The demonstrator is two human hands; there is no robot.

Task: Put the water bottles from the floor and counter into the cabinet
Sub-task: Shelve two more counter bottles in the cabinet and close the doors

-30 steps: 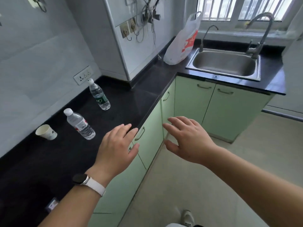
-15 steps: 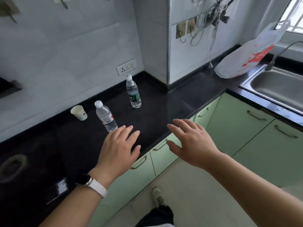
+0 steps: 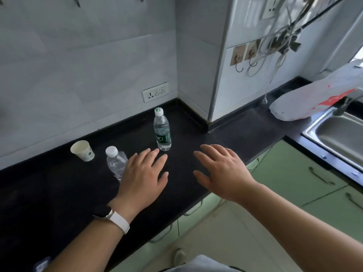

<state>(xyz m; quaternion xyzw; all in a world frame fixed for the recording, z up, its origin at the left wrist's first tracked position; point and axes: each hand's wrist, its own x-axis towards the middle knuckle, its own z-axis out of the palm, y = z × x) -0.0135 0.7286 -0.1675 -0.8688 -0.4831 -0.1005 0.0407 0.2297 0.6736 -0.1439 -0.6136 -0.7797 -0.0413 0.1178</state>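
Note:
Two clear water bottles stand upright on the black counter (image 3: pixel 59 193). The one with a green label (image 3: pixel 162 132) is farther back; the one with a white cap (image 3: pixel 115 163) is nearer, partly hidden behind my left hand. My left hand (image 3: pixel 144 176), with a watch on its wrist, hovers flat with straight fingers just right of the white-capped bottle, holding nothing. My right hand (image 3: pixel 220 171) is spread open over the counter's front part, empty. Pale green cabinet doors (image 3: pixel 294 173) lie below the counter, all closed.
A paper cup (image 3: pixel 82 150) stands left of the bottles. A white and red plastic bag (image 3: pixel 306 103) lies by the steel sink (image 3: pixel 337 138) at the right. Hooks and cables hang on the wall. A wall socket (image 3: pixel 155 92) sits behind the bottles.
The view has turned left and closer to the counter. Both hands have moved forward over the counter toward the bottles, still open and empty.

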